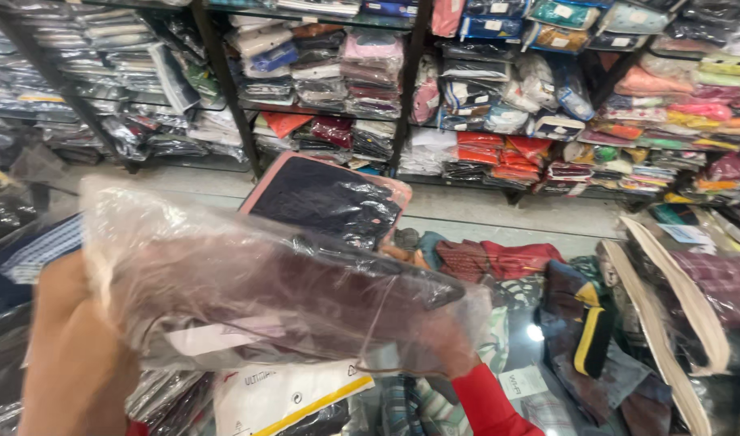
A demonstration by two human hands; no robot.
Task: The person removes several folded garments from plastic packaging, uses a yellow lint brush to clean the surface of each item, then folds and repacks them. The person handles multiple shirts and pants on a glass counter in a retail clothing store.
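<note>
Both hands up at chest height holding one clear plastic bag (249, 274) with a folded maroon garment (305, 299) inside. Left hand (75, 355) grips the bag's near-left end, grip closed on it. Right hand (447, 343), red sleeve (487, 404), grips the right end through the plastic. Behind the bag: a pink-edged packet with dark cloth (326, 198). Packed shirts pile on the glass worktop (531, 331) below; shelves (402, 89) of packed clothes behind.

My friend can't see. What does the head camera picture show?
Two hands, left hand and right hand, hold up a clear plastic bag with dark folded clothes inside. Behind it lies a pink-edged packet, and shelves are crammed with bagged clothes.
</note>
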